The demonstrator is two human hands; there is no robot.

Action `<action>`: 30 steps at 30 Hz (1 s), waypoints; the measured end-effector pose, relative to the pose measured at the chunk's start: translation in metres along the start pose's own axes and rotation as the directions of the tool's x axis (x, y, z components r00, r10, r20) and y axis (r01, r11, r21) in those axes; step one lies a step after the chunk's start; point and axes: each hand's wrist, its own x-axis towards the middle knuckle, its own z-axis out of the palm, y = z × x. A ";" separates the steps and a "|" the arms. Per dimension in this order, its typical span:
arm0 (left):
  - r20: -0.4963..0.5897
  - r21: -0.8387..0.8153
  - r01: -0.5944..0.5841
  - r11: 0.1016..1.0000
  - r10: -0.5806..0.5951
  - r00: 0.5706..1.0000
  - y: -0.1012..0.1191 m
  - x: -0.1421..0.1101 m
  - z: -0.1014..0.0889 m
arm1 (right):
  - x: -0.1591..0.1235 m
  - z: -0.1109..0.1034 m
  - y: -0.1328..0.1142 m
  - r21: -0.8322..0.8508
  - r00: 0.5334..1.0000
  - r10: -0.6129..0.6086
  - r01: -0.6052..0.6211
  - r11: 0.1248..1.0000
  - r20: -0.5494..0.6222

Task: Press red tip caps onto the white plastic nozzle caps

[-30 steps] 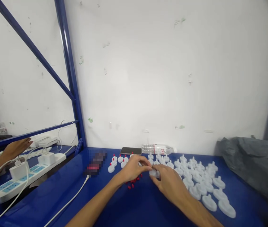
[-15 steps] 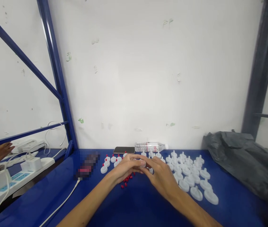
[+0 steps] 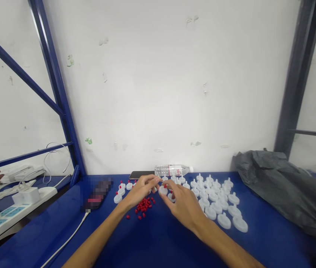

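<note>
The right hand (image 3: 184, 204) pinches a round, whitish, red-tipped cap (image 3: 163, 190) above the blue table (image 3: 152, 245). The left hand (image 3: 143, 189) curls close by, its grip unclear. The bottle's (image 3: 162, 170) red-and-white label (image 3: 175, 170) is unreadable.

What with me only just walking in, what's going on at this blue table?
Someone is handling small white pieces with bare hands. The right hand has a red-tipped white piece in its grip, and the left hand is right beside it; whether that one touches the piece is unclear. Loose red caps lie in a pile nearby. More red-tipped white pieces sit to the left, and many white pieces without red tips spread to the right.
</note>
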 end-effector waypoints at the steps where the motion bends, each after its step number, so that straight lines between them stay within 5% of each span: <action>1: -0.031 0.077 -0.013 0.997 0.016 0.999 0.000 0.000 -0.003 | -0.001 0.000 -0.001 0.018 0.999 0.005 -0.005 1.000 0.034; 8: 0.049 0.459 -0.050 0.887 0.031 0.998 -0.005 -0.004 -0.013 | -0.006 0.010 0.001 -0.065 0.974 -0.059 0.075 0.995 0.220; 12: 0.092 0.553 -0.038 0.832 -0.016 0.996 -0.013 -0.006 -0.011 | -0.006 0.013 0.004 -0.156 0.983 -0.016 0.046 0.987 0.185; 17: 0.142 0.598 -0.034 0.801 -0.064 0.988 -0.024 -0.003 -0.007 | 0.007 -0.009 0.013 -0.312 0.993 0.101 -0.078 0.947 0.060; 22: 0.129 0.606 -0.018 0.795 -0.075 0.989 -0.024 0.000 -0.003 | 0.017 -0.037 0.038 -0.403 0.956 0.285 -0.237 0.884 0.062; 30: -0.027 0.541 -0.032 0.840 0.055 0.998 -0.010 -0.001 0.001 | 0.013 -0.026 0.047 -0.298 0.948 0.287 -0.236 0.925 0.139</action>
